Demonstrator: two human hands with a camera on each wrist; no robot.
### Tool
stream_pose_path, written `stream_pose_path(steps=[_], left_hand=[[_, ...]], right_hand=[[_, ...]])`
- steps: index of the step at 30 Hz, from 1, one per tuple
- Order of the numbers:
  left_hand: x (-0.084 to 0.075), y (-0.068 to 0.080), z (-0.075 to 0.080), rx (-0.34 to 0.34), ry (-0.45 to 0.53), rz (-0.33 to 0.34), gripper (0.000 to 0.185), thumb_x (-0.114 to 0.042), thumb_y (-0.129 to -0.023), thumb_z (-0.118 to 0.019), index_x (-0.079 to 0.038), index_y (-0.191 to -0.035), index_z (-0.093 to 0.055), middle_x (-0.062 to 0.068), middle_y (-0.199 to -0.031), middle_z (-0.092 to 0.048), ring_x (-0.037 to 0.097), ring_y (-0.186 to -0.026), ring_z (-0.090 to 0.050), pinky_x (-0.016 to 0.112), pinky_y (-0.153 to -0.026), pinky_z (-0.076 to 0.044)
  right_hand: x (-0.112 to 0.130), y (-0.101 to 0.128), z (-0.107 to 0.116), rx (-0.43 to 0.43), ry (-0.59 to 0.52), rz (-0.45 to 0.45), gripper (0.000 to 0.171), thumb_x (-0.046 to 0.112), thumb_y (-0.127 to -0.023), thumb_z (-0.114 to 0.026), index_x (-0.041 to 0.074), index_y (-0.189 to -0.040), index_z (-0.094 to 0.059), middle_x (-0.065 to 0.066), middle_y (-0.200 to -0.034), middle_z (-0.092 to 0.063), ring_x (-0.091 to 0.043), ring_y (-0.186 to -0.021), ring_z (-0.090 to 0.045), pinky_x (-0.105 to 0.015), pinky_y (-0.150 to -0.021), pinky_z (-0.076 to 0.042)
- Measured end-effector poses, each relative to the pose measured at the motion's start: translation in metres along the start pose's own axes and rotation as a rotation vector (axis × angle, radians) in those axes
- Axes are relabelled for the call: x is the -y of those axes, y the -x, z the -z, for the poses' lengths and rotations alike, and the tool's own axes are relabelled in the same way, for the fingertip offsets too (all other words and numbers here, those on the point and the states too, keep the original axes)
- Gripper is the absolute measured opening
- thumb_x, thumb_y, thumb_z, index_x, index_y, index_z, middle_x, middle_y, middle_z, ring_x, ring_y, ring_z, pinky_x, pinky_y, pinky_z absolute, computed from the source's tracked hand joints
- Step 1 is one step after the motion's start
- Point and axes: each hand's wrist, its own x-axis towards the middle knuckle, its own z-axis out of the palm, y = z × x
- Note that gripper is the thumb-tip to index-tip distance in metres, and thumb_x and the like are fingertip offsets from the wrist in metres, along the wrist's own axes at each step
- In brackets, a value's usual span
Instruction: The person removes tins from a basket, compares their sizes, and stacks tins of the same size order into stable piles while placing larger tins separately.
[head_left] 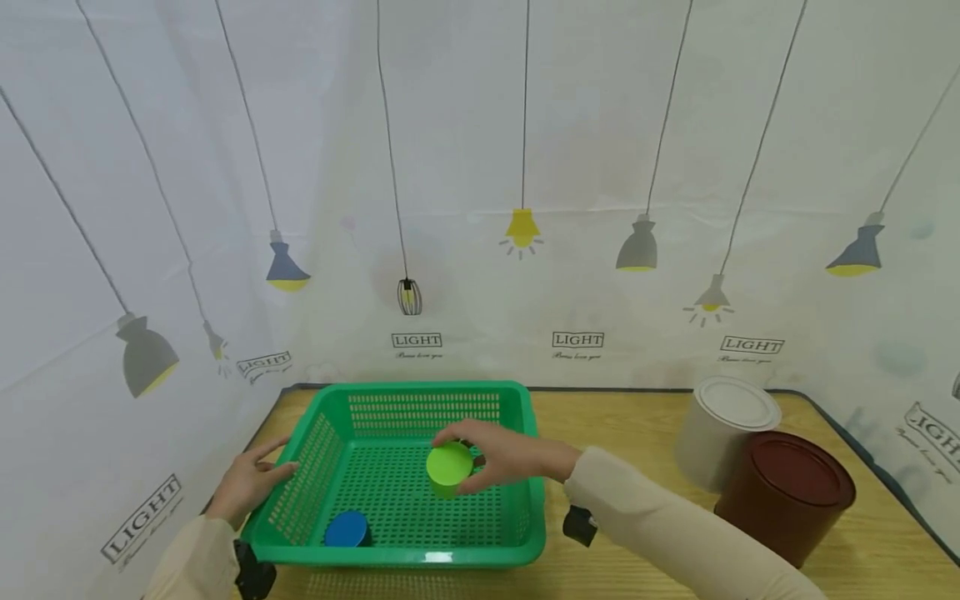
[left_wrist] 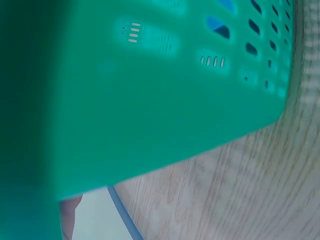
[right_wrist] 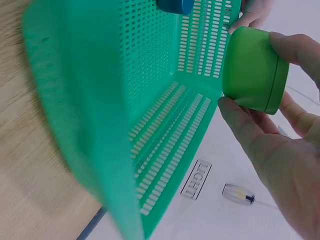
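My right hand [head_left: 498,454] pinches a small lime-green round container [head_left: 450,468] by its sides, thumb on one side and fingers on the other. A seam near one end of this container [right_wrist: 252,70] shows in the right wrist view. It is held above the floor of a green plastic basket [head_left: 390,556] with slotted walls. At the basket's left rim, my left hand [head_left: 249,483] grips the edge, with a fingertip over the inner side. Inside the basket, in its near left corner, sits a blue round container [head_left: 348,529]. The green wall fills most of the left wrist view.
On the wooden table [head_left: 622,417], right of the basket, stand a white lidded canister [head_left: 723,433] and a dark red one [head_left: 787,496] in front of it. A pale cloth with printed lamps [head_left: 480,167] encloses the table at the back and sides.
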Motion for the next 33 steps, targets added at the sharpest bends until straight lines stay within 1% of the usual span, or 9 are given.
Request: stream_pose_path(steps=[5,7,11,15,19,24,26,30,33], left_hand=[[0.002,0.001,0.000,-0.003,0.018,0.012,0.067,-0.026,-0.084,-0.061,-0.002,-0.137,-0.028,0.029,-0.103,-0.055,0.018,-0.063,-0.060,0.035,-0.056,-0.049],[0.003,0.000,0.001,0.000,0.020,0.015,0.067,-0.026,-0.084,-0.061,-0.002,-0.137,-0.028,0.029,-0.104,-0.055,0.018,-0.063,-0.060,0.035,-0.056,-0.049],[0.003,-0.001,0.001,0.002,0.007,0.017,0.067,-0.027,-0.084,-0.061,-0.003,-0.138,-0.028,0.031,-0.108,-0.052,0.017,-0.064,-0.060,0.034,-0.056,-0.049],[0.003,0.000,0.001,0.005,0.000,0.003,0.067,-0.028,-0.085,-0.060,-0.002,-0.138,-0.027,0.033,-0.111,-0.049,0.017,-0.067,-0.060,0.035,-0.058,-0.049],[0.003,0.002,0.000,0.006,-0.027,-0.025,0.067,-0.029,-0.086,-0.059,-0.001,-0.138,-0.027,0.035,-0.116,-0.045,0.021,-0.075,-0.060,0.036,-0.062,-0.049],[0.002,0.004,-0.001,0.006,-0.061,-0.055,0.068,-0.032,-0.085,-0.058,-0.002,-0.138,-0.027,0.037,-0.122,-0.039,0.031,-0.088,-0.057,0.040,-0.067,-0.048],[0.001,0.004,-0.001,0.008,-0.059,-0.057,0.068,-0.032,-0.086,-0.058,-0.002,-0.138,-0.027,0.038,-0.122,-0.038,0.030,-0.086,-0.058,0.039,-0.066,-0.049],[0.002,0.004,-0.001,0.002,-0.038,-0.048,0.067,-0.030,-0.086,-0.058,-0.003,-0.138,-0.027,0.037,-0.120,-0.040,0.022,-0.077,-0.060,0.037,-0.062,-0.049],[0.002,0.003,0.000,0.002,-0.033,-0.039,0.066,-0.029,-0.086,-0.058,-0.003,-0.138,-0.027,0.037,-0.120,-0.041,0.021,-0.076,-0.059,0.037,-0.061,-0.049]], right_hand=[[-0.008,0.022,0.003,-0.011,-0.057,-0.017,0.057,0.006,-0.077,-0.068,0.010,-0.127,-0.041,-0.002,-0.123,-0.041,-0.018,-0.108,-0.043,-0.021,-0.079,-0.045],[-0.013,0.031,0.004,-0.011,-0.086,-0.029,0.057,0.006,-0.078,-0.067,0.010,-0.128,-0.041,-0.004,-0.125,-0.039,-0.020,-0.110,-0.042,-0.022,-0.081,-0.044],[-0.023,0.046,0.008,-0.034,-0.099,-0.040,0.056,0.010,-0.079,-0.067,0.009,-0.128,-0.040,-0.006,-0.126,-0.038,-0.023,-0.109,-0.042,-0.025,-0.082,-0.044],[-0.029,0.057,0.012,-0.053,-0.130,-0.040,0.055,0.011,-0.080,-0.066,0.007,-0.129,-0.040,-0.009,-0.127,-0.039,-0.026,-0.109,-0.041,-0.029,-0.083,-0.044],[-0.035,0.070,0.017,-0.068,-0.188,-0.040,0.055,0.009,-0.081,-0.064,0.004,-0.129,-0.038,-0.012,-0.127,-0.038,-0.028,-0.109,-0.041,-0.030,-0.084,-0.044],[-0.045,0.085,0.023,-0.132,-0.223,-0.048,0.053,0.010,-0.082,-0.063,0.004,-0.128,-0.038,-0.012,-0.124,-0.039,-0.028,-0.108,-0.041,-0.030,-0.085,-0.044],[-0.049,0.090,0.025,-0.159,-0.221,-0.042,0.053,0.009,-0.082,-0.063,0.001,-0.128,-0.037,-0.013,-0.124,-0.040,-0.029,-0.108,-0.041,-0.031,-0.085,-0.044],[-0.055,0.099,0.028,-0.200,-0.209,-0.050,0.055,0.011,-0.082,-0.063,-0.001,-0.128,-0.037,-0.016,-0.125,-0.039,-0.031,-0.107,-0.041,-0.030,-0.083,-0.045],[-0.058,0.105,0.029,-0.222,-0.202,-0.064,0.054,0.012,-0.082,-0.064,0.000,-0.128,-0.037,-0.017,-0.124,-0.039,-0.031,-0.106,-0.041,-0.030,-0.081,-0.046]])
